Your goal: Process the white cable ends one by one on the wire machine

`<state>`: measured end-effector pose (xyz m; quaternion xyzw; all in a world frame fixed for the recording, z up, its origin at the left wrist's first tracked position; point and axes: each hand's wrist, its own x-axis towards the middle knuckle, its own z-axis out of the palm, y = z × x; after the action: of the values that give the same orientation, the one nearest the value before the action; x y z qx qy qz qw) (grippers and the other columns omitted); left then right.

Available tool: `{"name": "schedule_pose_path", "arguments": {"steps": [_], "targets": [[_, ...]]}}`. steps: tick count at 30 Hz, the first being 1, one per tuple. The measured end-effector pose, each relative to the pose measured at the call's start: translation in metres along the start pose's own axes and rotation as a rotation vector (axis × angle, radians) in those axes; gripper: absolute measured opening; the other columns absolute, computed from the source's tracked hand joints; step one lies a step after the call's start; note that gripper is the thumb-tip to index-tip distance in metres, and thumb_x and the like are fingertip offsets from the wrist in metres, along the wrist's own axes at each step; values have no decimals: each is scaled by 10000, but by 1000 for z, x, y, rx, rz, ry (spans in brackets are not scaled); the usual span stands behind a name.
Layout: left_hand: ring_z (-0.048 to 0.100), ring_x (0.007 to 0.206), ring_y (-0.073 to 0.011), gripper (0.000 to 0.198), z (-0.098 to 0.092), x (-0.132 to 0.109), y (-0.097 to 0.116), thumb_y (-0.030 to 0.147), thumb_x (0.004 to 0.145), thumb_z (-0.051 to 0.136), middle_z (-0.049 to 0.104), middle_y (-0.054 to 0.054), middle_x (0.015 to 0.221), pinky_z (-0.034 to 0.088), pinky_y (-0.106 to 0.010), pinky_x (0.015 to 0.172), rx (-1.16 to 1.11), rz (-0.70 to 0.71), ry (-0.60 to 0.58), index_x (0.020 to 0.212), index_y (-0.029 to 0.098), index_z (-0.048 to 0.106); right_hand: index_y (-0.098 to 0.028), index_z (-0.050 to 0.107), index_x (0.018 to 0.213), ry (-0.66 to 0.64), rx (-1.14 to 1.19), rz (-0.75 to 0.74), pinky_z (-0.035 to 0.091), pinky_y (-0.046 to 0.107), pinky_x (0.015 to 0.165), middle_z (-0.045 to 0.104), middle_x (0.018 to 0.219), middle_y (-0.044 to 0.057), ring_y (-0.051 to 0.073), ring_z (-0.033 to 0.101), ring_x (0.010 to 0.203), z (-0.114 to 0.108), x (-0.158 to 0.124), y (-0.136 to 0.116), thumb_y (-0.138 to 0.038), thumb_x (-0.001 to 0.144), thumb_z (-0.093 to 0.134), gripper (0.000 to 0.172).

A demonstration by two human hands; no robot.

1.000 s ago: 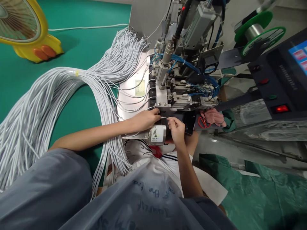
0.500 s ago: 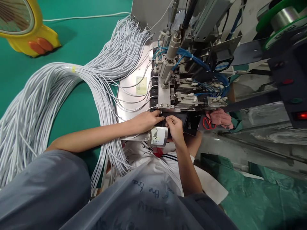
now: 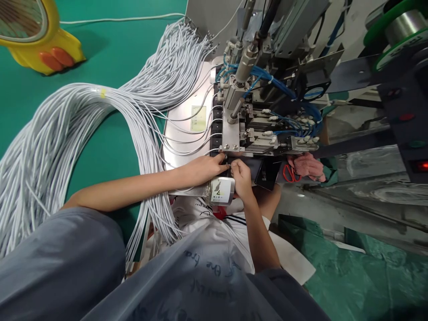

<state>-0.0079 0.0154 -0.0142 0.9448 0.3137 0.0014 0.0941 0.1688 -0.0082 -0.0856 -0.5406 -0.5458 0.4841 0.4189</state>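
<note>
My left hand [image 3: 207,170] reaches across the white cables, fingers bent and close together at the front edge of the machine's black fixture [image 3: 216,127]. Whatever lies between those fingertips is too small to make out. Facing it, my right hand [image 3: 242,176] is closed in a pinch, thumb against forefinger. A tiny shiny tip shows between the two hands; I cannot tell what it is. Several white cables run into the fixture's slots from the large cable bundle [image 3: 133,129]. Just below the hands sits a metal plate with a white label [image 3: 221,191].
The machine's cylinders [image 3: 232,96] and blue air hoses [image 3: 277,84] rise beyond the hands. To the right lie a dark phone-like slab [image 3: 268,173], red-handled scissors [image 3: 290,174] and a pink cloth [image 3: 307,166]. A yellow duck-shaped object [image 3: 50,42] stands on the green table [image 3: 110,49].
The view has shifted slightly, so the machine appears a little further right. Both hands stay close together at the fixture, with barely any movement of the fingers.
</note>
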Motion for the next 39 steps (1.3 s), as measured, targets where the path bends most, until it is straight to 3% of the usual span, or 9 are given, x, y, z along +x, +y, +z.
{"name": "schedule_pose_path", "arguments": {"steps": [8,15,17,21,23,27,33,36,39], "targets": [[581,615,-169,191,-23,-12,8,13,763,458,592,-91,754,363,-253,506,72,-151,-115,756,93,631,-219,388,612,99,13,6,288,245,500,310,539,-50,111,328,529,11,5,4,-575,813,470,417],[604,603,-196,235,-22,-13,2,59,829,406,616,-113,781,316,-262,486,145,-288,-39,896,98,628,-194,519,697,447,-150,-107,360,256,550,484,621,-13,119,436,578,5,-39,-42,-365,875,443,258],[622,637,-222,278,-19,-12,0,48,831,378,624,-127,782,313,-269,486,178,-335,-7,975,85,613,-191,584,706,296,-194,-91,388,268,560,533,597,-4,127,480,566,17,-65,-55,-339,877,462,256],[638,702,-250,301,-16,-11,-4,32,818,372,647,-154,822,329,-285,513,171,-335,21,1001,72,608,-236,672,795,-356,-123,21,460,296,555,653,637,2,156,572,549,68,-100,-53,-305,845,538,159],[636,706,-245,299,-16,-12,-4,24,822,363,653,-159,816,326,-287,525,160,-337,25,965,72,621,-257,678,850,-473,-17,82,501,320,560,686,707,12,176,606,565,97,-106,-41,-282,815,572,114],[626,695,-225,291,-14,-12,-6,17,820,369,660,-154,796,308,-282,535,149,-330,54,917,80,637,-249,639,814,-376,75,152,524,345,589,671,729,23,193,622,614,129,-105,-20,-271,801,570,74],[614,706,-224,287,-22,-13,1,34,829,374,646,-140,768,333,-296,563,116,-301,86,884,92,649,-204,592,811,-323,29,130,501,305,681,660,815,50,183,614,756,139,-106,-15,-244,789,549,63],[597,668,-195,266,-31,-20,17,128,890,382,637,-121,796,355,-300,565,-18,-182,123,894,101,647,-194,570,854,-239,-62,80,489,314,691,648,808,65,186,599,739,131,-112,-19,-268,836,481,117],[595,731,-164,321,-33,-28,37,328,952,376,628,-94,903,401,-285,604,-293,89,158,964,139,635,-205,584,818,-199,-122,-12,488,344,730,637,714,49,207,600,736,100,-112,-27,-266,822,493,109]]}}
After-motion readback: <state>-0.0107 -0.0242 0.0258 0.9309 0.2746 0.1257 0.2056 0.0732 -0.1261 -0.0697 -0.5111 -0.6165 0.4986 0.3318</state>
